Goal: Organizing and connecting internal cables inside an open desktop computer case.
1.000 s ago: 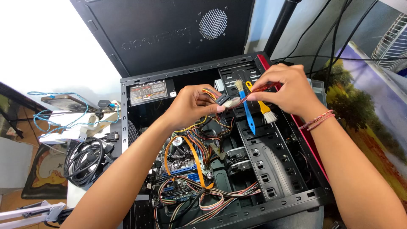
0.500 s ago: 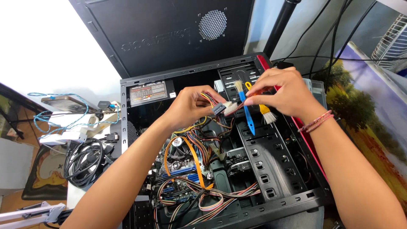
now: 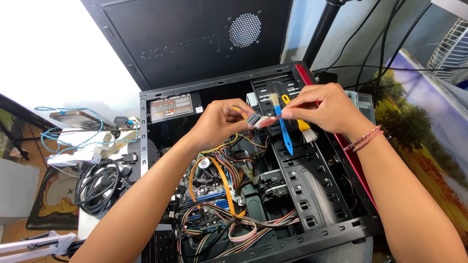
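Two small brushes, blue & yellow handles, pale bristles, right hand grip.

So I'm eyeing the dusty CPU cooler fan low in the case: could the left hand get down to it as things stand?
Probably yes: the left hand hangs just above the fan in the open case, though it pinches a grey connector and orange cables arch over it.

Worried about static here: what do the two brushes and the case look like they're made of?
The blue brush and the yellow brush, both in the right hand, look like glossy moulded plastic with pale, soft bristles. The computer case looks like stamped sheet metal painted matte black, judging by its punched slots. The left hand pinches a grey connector, seemingly plastic.
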